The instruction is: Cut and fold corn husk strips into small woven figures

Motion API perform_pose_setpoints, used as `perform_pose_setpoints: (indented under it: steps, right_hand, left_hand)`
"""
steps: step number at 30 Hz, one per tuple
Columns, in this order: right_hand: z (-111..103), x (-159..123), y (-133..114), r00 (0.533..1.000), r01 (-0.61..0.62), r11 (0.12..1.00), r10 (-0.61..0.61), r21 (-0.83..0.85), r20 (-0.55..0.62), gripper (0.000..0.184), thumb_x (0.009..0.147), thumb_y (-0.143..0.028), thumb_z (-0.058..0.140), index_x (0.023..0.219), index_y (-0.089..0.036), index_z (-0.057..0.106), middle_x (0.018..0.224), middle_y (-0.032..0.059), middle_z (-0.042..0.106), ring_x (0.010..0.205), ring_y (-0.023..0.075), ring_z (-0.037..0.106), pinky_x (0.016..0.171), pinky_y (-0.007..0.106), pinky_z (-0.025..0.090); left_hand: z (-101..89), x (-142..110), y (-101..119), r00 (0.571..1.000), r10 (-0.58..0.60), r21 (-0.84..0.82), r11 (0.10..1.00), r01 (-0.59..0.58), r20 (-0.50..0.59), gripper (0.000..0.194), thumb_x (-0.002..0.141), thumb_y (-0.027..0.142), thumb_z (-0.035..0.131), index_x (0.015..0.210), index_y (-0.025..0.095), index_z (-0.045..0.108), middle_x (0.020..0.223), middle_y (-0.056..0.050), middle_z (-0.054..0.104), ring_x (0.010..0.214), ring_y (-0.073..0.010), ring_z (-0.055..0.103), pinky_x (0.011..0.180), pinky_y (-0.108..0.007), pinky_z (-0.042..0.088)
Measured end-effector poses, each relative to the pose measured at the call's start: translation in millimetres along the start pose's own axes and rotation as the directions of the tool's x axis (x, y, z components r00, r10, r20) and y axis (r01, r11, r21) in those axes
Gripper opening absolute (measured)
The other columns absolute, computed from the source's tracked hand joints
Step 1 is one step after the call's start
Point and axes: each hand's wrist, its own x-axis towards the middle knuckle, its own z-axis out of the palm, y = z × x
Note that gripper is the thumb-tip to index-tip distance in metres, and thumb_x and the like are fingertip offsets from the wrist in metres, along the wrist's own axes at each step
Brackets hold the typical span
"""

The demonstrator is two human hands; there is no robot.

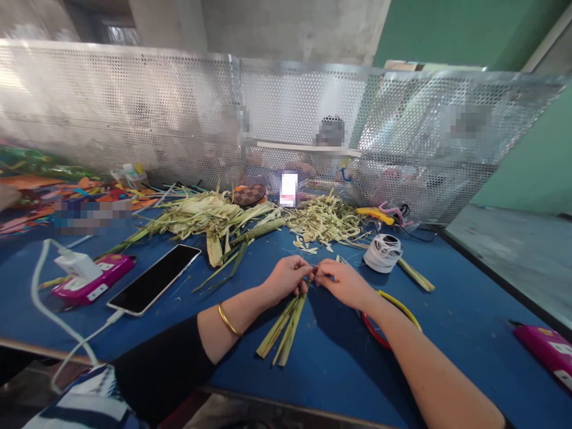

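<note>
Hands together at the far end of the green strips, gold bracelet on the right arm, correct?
No: the head view shows the gold bracelet on the left arm. Left hand and right hand are together at the far end of the green strips.

The left hand (288, 277) and right hand (342, 281) nearly meet, fingers (325, 270) curled, forearms (243, 307) angled inward.

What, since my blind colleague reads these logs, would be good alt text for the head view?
A person's left hand and right hand meet at the far end of a bundle of greenish plant strips, over a blue table. Heaps of plant pieces lie beyond; a white spool sits to the right, a cabled phone to the left.
</note>
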Motion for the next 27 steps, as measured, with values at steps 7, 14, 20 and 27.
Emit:
perform_pose_setpoints:
  steps: [7,14,20,27]
  right_hand:
    - [1.4,1.4,1.7,0.997,-0.004,1.0,0.005,0.016,-0.073,0.016,0.084,-0.022,0.055,0.071,-0.019,0.063,0.083,0.0029,0.061,0.077,0.0146,0.057,0.073,0.027,0.042]
    - [-0.5,1.3,1.5,0.993,-0.069,0.998,0.067,-0.016,-0.095,0.018,0.084,-0.026,0.055,0.071,-0.019,0.064,0.074,0.0014,0.059,0.073,0.0148,0.056,0.071,0.028,0.041]
    - [0.7,1.7,0.3,0.973,-0.091,0.995,0.096,0.033,-0.21,0.017,0.081,-0.027,0.056,0.067,-0.02,0.063,0.073,0.001,0.06,0.071,0.015,0.056,0.068,0.028,0.041]
    - [7.5,3.4,0.5,0.954,-0.055,0.995,0.076,0.079,-0.291,0.011,0.076,-0.023,0.061,0.065,-0.02,0.063,0.073,0.0004,0.058,0.068,0.0141,0.054,0.065,0.027,0.041]
  left_hand:
    - [-1.4,4.1,4.6,0.993,-0.12,0.03,0.992,0.12,0.006,0.015,0.08,0.011,0.054,0.065,0.012,0.058,0.052,0.004,0.055,0.042,-0.0052,0.05,0.041,-0.017,0.039]
    - [-3.3,4.4,4.5,0.989,-0.145,-0.01,0.989,0.145,-0.012,0.015,0.074,0.014,0.063,0.06,0.012,0.06,0.049,0.003,0.055,0.043,-0.0059,0.051,0.045,-0.018,0.042]
    - [-0.9,1.1,7.9,0.992,-0.129,0.091,0.988,0.127,0.007,0.015,0.072,0.018,0.066,0.058,0.013,0.062,0.047,0.003,0.054,0.044,-0.007,0.051,0.045,-0.018,0.041]
    - [-4.8,0.1,9.4,0.985,-0.121,0.189,0.977,0.097,0.125,0.01,0.069,0.016,0.064,0.06,0.014,0.067,0.046,0.003,0.054,0.046,-0.0069,0.051,0.051,-0.019,0.043]
